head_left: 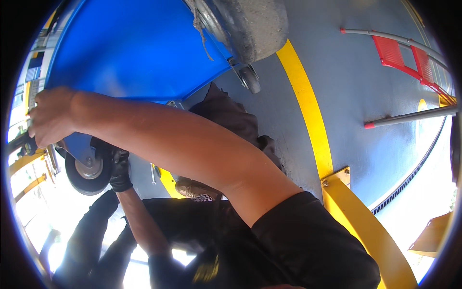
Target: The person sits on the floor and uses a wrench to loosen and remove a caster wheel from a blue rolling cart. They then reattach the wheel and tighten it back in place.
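A caster wheel (pixel 88 168) with a black tyre and a metal fork sits at the left, below the large blue panel (pixel 130 53). My left hand (pixel 120 169), in a black glove, grips the right side of this wheel, with its fingers partly hidden behind the tyre. Across the view from the lower right reaches my bare right arm. At its end my right hand (pixel 54 114) is closed just above the caster's fork, by a dark, handle-like piece (pixel 21 143). What its fingers hold is hidden.
Dark crumpled cloth (pixel 231 115) and a small wrench (pixel 153 174) lie on the grey floor. A scuffed grey rounded object (pixel 257 29) and another caster (pixel 249 78) are at the top. A red-and-grey step ladder (pixel 397 60) lies right; a yellow barrier (pixel 361 226) stands lower right.
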Action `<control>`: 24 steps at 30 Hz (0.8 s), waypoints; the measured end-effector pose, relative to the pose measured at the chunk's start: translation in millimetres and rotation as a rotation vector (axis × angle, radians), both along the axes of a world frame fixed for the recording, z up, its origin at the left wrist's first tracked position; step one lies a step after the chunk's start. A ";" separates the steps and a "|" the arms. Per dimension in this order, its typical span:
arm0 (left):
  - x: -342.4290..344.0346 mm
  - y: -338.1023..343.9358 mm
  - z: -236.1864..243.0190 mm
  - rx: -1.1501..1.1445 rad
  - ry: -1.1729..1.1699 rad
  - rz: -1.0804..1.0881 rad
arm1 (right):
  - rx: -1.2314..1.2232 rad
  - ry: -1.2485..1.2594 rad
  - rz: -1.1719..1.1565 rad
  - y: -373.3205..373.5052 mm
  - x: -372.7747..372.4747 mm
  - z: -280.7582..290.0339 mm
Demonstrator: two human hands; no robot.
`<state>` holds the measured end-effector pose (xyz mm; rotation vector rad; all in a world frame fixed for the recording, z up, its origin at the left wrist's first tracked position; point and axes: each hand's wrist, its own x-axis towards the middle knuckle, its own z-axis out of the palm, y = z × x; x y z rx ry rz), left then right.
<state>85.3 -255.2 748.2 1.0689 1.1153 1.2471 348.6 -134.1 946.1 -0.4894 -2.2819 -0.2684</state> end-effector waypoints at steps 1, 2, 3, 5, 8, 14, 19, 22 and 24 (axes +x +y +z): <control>-0.6 0.5 0.3 -0.103 -0.226 0.056 | -0.011 0.020 0.019 -3.1 3.3 -1.4; -1.8 -0.3 0.9 -0.125 -0.361 0.022 | -0.002 -0.023 0.014 -5.9 5.4 -0.7; 3.1 -0.2 5.1 -0.155 -0.493 -0.011 | 0.007 -0.064 0.008 -9.3 12.8 4.0; 42.6 -1.4 24.7 -0.053 -0.466 -0.212 | -0.004 -0.132 0.001 -10.0 21.4 9.5; 47.8 -5.4 25.2 0.060 -0.260 -0.234 | -0.023 -0.164 0.024 -8.4 13.5 12.5; 42.6 11.6 25.1 -0.167 -0.801 -0.173 | 0.060 -0.044 -0.021 -2.1 -0.7 18.3; 109.5 -8.0 70.4 -0.212 -0.964 -0.334 | 0.102 0.025 -0.057 -10.0 6.2 8.5; 122.4 -19.7 84.2 -0.235 -1.014 -0.355 | 0.065 0.050 -0.052 -19.1 7.8 -2.7; 128.1 -21.5 83.9 -0.221 -1.042 -0.383 | 0.066 0.078 -0.043 -21.4 7.1 -6.3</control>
